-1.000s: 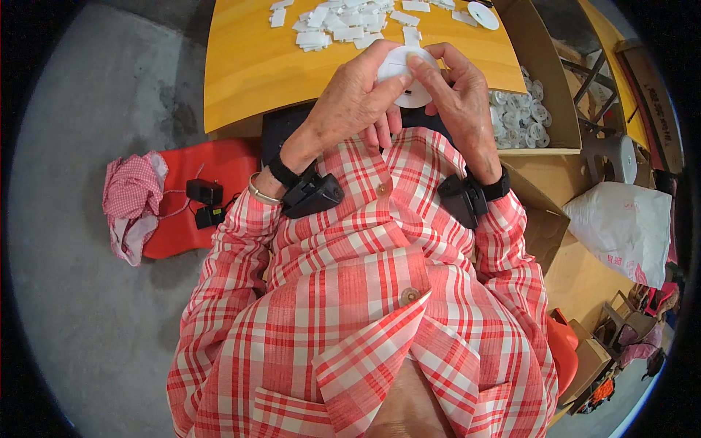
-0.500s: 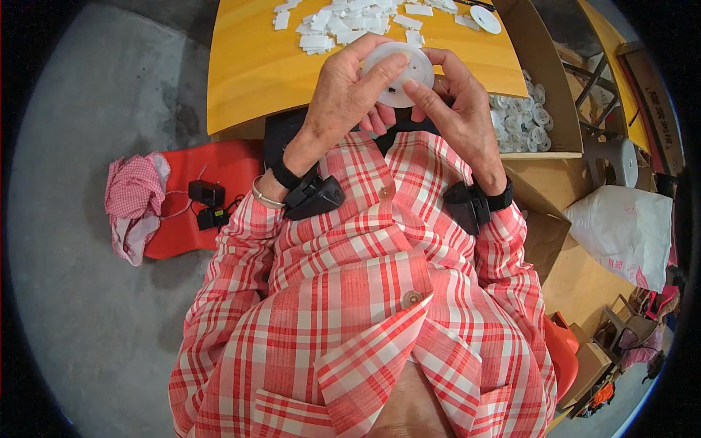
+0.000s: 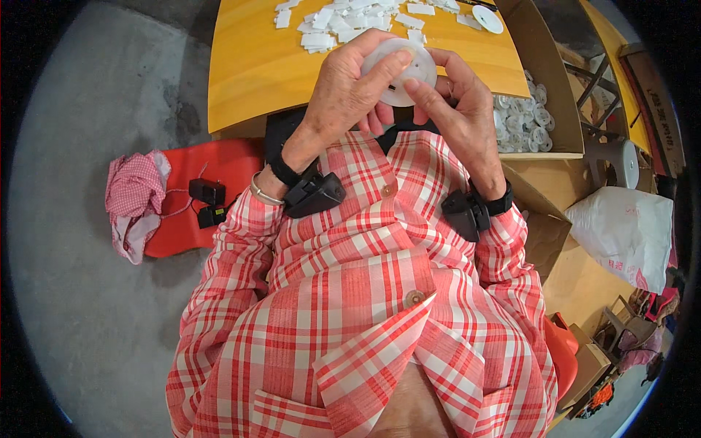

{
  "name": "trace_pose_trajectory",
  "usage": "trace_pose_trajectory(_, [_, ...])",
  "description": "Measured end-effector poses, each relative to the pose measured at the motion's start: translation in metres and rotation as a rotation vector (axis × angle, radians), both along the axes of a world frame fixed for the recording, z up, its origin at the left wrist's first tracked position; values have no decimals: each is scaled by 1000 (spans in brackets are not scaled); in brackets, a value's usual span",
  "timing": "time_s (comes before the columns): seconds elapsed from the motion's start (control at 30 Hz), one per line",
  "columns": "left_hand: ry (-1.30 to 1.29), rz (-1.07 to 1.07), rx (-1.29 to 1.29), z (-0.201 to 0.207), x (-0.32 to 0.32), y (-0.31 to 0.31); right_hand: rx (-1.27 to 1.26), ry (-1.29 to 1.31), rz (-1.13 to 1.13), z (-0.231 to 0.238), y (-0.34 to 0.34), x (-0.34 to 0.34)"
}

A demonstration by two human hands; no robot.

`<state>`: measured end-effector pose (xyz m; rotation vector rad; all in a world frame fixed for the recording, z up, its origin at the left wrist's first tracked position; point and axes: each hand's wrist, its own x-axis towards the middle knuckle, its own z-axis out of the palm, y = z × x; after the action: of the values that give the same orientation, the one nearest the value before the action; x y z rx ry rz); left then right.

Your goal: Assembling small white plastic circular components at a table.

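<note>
The left hand [image 3: 339,91] and the right hand [image 3: 464,106] share one grip, narrow and closed on a white disc [image 3: 422,66], with the thumbs resting on its upper face and the fingers curled behind and below its rim. The disc sits between the two hands, its face turned up toward the head, and a small dark slot shows near its lower edge, just beside the left thumb. Seen from above, the grip covers part of the near edge of a yellow worktop [image 3: 263,73]. Just beyond the grip, a loose heap of flat white pieces [image 3: 343,20] lies on that worktop; beyond it to the right rests a second disc [image 3: 487,19], also white. Near the grip on its right, a cardboard box [image 3: 544,62] holds many round whitish parts [image 3: 522,120]. Farther right and nearer the body than the grip is a white plastic bag [image 3: 621,230]. Well to the left of the grip and nearer the body, a red seat [image 3: 175,230] carries a pink checked cloth [image 3: 135,186], draped over its edge, and two small black blocks [image 3: 207,192].
</note>
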<state>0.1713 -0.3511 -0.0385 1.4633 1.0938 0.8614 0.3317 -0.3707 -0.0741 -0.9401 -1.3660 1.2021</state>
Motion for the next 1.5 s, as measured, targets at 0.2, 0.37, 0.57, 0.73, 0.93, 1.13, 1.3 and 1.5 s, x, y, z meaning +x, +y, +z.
trace_pose_trajectory(0.2, [-122,-78,-124,6,-6,1,-28,24,2,-6,3,4])
trace_pose_trajectory(0.37, [-65,-126,-82,3,-5,4,-80,63,-14,-1,5,2])
trace_pose_trajectory(0.57, [26,-76,-32,5,1,0,-80,56,-18,1,4,3])
trace_pose_trajectory(0.73, [34,-97,-112,-7,1,14,-127,33,-24,-11,11,4])
trace_pose_trajectory(0.93, [-65,-168,-169,0,-1,13,-161,74,90,3,12,18])
trace_pose_trajectory(1.13, [-85,-174,-157,2,0,14,-116,133,68,-9,13,16])
trace_pose_trajectory(1.3, [-40,-150,-139,2,3,12,-123,79,40,-7,12,14])
trace_pose_trajectory(1.5, [-22,-142,-140,-14,9,16,-138,60,8,-27,16,15])
